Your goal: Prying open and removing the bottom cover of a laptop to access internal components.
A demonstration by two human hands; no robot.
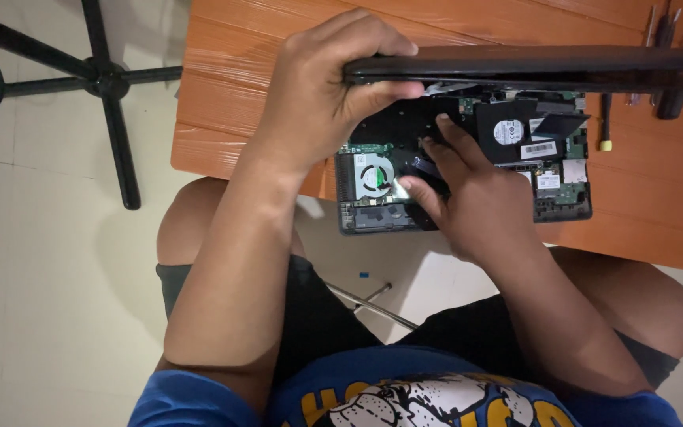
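Closest to you, your knees frame a pale tiled floor, where a thin metal rod and a tiny blue scrap lie between your legs. Just beyond, your right hand rests inside the opened laptop base, its grip loose and holding nothing: the fingertips press flat on the dark parts beside the round cooling fan, the thumb lying just next to the fan. That base hangs partly over the near edge of the orange wooden surface, its green boards and black drive exposed. Above it, your left hand has its grip clenched on the corner of the black cover panel, thumb underneath and fingers curled over the top, holding it lifted edge-on over the base. Farther right on the surface lie a screwdriver with a yellow tip and a few more dark tools. Off to the far left stands a black star-shaped stand base on the floor.
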